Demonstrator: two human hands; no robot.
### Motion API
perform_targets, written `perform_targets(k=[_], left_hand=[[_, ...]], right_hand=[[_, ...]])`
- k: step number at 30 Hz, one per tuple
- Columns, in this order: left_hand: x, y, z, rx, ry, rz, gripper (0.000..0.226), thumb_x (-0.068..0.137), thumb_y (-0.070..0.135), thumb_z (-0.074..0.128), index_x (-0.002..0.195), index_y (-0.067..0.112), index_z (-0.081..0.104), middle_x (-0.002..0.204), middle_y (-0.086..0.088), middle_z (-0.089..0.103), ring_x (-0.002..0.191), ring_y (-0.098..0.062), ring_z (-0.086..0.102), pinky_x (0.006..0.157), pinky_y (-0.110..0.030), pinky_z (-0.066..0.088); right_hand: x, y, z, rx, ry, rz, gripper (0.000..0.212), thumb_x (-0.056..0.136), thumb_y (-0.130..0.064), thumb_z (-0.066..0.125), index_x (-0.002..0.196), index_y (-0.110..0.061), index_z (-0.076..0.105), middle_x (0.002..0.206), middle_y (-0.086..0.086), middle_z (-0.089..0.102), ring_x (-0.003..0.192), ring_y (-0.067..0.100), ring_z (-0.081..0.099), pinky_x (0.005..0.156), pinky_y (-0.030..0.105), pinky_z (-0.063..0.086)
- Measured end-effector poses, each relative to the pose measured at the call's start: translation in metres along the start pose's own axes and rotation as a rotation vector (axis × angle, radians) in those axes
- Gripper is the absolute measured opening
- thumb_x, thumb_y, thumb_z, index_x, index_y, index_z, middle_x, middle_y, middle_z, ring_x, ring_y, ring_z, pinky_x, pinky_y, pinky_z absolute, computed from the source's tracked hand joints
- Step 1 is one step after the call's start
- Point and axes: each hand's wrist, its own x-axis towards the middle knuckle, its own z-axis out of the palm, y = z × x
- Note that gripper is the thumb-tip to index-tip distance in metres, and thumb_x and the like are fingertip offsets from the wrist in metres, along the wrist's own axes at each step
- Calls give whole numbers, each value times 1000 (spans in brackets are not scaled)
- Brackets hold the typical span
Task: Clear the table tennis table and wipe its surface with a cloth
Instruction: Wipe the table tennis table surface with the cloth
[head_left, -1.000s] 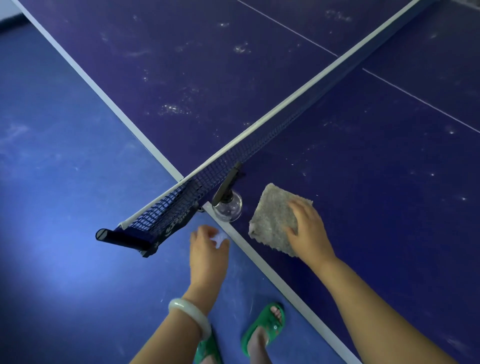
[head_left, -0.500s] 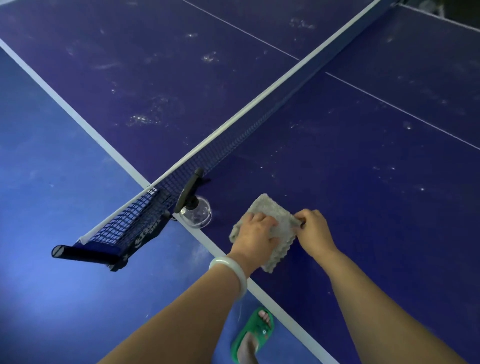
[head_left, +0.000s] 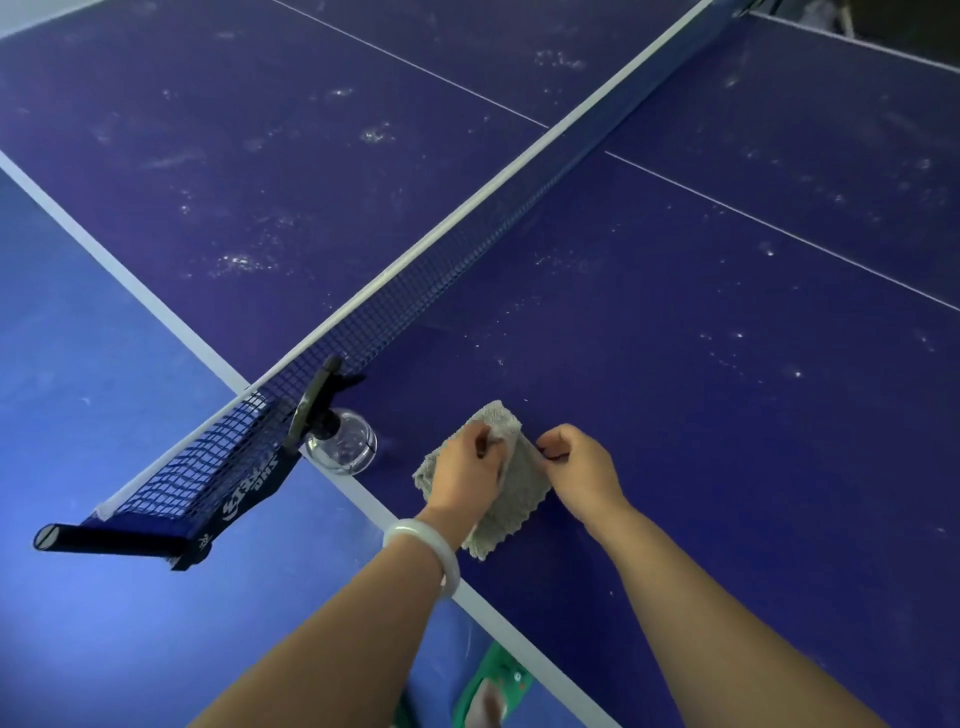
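A grey cloth (head_left: 511, 499) lies folded on the dark blue table tennis table (head_left: 701, 364), close to its white side edge and just right of the net post. My left hand (head_left: 467, 470), with a pale bangle on the wrist, pinches the cloth's upper left part. My right hand (head_left: 582, 467) pinches the cloth's right edge with curled fingers. Pale dusty smudges dot the table on both sides of the net (head_left: 441, 260).
The net clamp (head_left: 317, 400) grips the table edge, with a clear round dome (head_left: 343, 448) beside it. The net bracket (head_left: 114, 538) sticks out over the blue floor (head_left: 104, 623). My green sandal (head_left: 493, 686) shows below the table edge.
My left hand came from beside the table onto the cloth. My right hand went from lying on the cloth to pinching its right edge. The view shifted up and left.
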Motion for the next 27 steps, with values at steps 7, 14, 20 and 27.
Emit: perform_targets(k=[7,14,20,27], left_hand=[[31,24,-56,8,155,-92,9,99,16,46,99,14,55,84,1,55,69,-15,49,60,-30,38],[42,29,-24,715,189,211,36,99,18,47,134,14,40,131,-8,44,118,-28,44,99,-39,37],[17,13,20,821,44,174,45,100,31,42,139,10,36,141,-14,39,130,-34,38,111,-45,33],[18,-9,36,837,-79,103,76,101,58,18,155,8,0,162,-19,-5,149,-41,-10,120,-56,-9]], right_hand=[[9,6,-33,-249,-81,176,21,82,-13,68,101,-17,60,101,1,61,94,18,60,81,34,54],[7,18,-34,-312,-81,196,30,83,-16,70,110,-15,57,106,1,57,88,13,54,70,26,46],[14,23,-38,-267,-52,218,30,83,-10,69,110,-15,59,99,-3,55,88,13,56,69,25,47],[47,25,-46,-409,129,50,24,95,-14,61,119,-12,59,104,-1,64,94,16,59,78,31,52]])
